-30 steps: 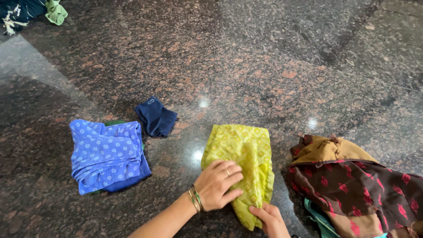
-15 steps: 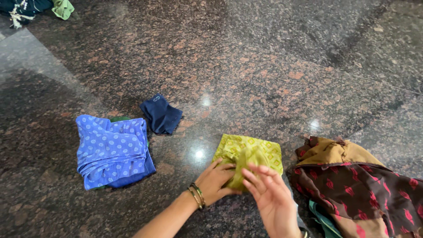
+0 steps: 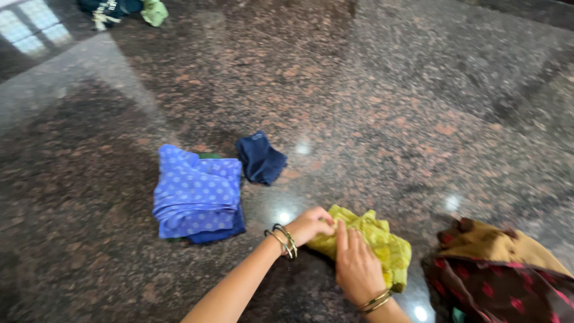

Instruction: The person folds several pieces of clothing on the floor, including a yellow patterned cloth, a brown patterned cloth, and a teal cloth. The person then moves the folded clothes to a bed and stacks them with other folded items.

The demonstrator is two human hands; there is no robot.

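Observation:
A yellow-green patterned cloth (image 3: 382,242), folded small, lies on the polished granite floor (image 3: 371,101). My left hand (image 3: 310,225), with bangles at the wrist, pinches the cloth's left edge. My right hand (image 3: 356,266), also bangled, lies flat on top of the cloth with the fingers pressing down. A folded blue dotted cloth (image 3: 197,194) sits to the left, on top of a darker blue piece. A small folded navy cloth (image 3: 260,158) lies just beyond it.
A heap of brown, mustard and maroon printed fabric (image 3: 502,269) lies at the lower right, close to the yellow-green cloth. A dark garment and a pale green one (image 3: 154,11) lie far off at the top left.
The yellow-green cloth went from a long strip to a small folded bundle. My right hand came up from its near end and now presses on top; my left hand shifted to the left edge.

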